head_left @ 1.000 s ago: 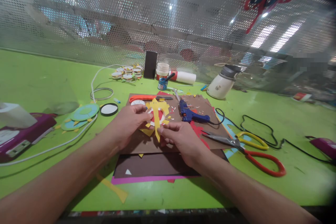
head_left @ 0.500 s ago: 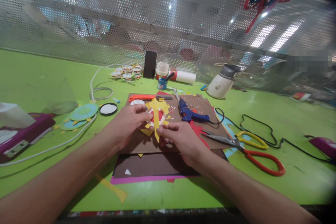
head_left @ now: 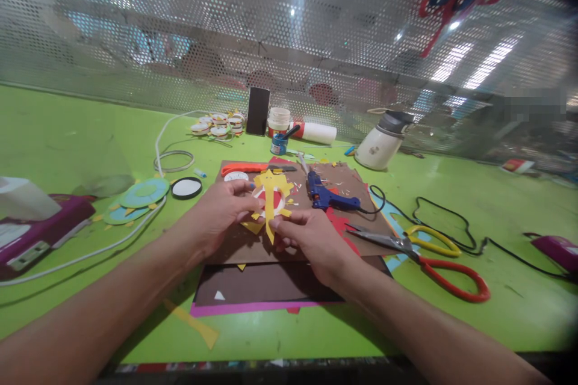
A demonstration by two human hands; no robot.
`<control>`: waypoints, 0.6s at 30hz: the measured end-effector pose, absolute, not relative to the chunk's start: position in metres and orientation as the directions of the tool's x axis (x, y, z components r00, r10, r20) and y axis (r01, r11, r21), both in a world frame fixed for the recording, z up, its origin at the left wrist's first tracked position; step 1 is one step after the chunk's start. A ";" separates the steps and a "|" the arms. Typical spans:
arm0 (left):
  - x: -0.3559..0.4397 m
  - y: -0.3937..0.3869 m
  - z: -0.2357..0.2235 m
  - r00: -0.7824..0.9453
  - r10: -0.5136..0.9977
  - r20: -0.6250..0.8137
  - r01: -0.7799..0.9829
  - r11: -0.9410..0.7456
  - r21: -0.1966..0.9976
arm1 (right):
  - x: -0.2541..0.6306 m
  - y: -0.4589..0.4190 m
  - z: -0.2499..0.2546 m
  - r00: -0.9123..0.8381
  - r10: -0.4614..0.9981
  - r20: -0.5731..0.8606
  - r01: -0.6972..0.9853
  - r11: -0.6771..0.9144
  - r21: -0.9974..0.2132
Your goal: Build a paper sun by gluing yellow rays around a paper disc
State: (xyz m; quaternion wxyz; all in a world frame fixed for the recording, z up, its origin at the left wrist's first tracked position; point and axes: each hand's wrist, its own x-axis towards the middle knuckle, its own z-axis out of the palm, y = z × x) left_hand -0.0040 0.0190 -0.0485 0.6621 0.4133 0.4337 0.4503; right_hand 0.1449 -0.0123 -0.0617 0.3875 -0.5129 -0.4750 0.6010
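A yellow paper turtle [head_left: 270, 195] with a red and white round middle is held above a brown board [head_left: 289, 252]. My left hand [head_left: 228, 207] pinches its left edge. At its lower right, near the pointed tail, the fingers of my right hand [head_left: 307, 237] are closed on it. Just beyond lies an orange-handled utility knife [head_left: 253, 169]. To the right of the turtle a blue glue gun [head_left: 329, 195] rests on the board. Scissors [head_left: 406, 246] with one yellow and one red handle lie beside my right hand.
Green and blue paper discs [head_left: 143, 194] and a black-rimmed lid [head_left: 186, 187] lie left. Farther back stand a phone [head_left: 258, 110], a blue jar [head_left: 279, 144] and a white kettle-like container [head_left: 382, 143]. Cables cross the green table [head_left: 253, 337], with a purple power strip [head_left: 49, 231] at far left.
The turtle has shifted very slightly, and my left fingers have moved a little along its left side. Both hands keep hold of it; everything else stays put.
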 end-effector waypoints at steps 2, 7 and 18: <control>-0.005 0.020 -0.049 0.209 0.956 -0.205 -0.213 0.249 0.945 | 0.145 -0.013 -0.061 -0.169 0.958 -0.232 0.077 -0.222 -0.972; -0.005 0.021 -0.050 0.194 0.960 -0.200 -0.184 0.236 0.954 | 0.146 -0.012 -0.065 -0.180 0.972 -0.154 0.236 -0.109 -0.966; -0.006 0.023 -0.055 0.172 0.962 -0.210 -0.199 0.243 0.949 | 0.147 -0.010 -0.061 -0.221 0.964 -0.146 0.364 -0.057 -0.930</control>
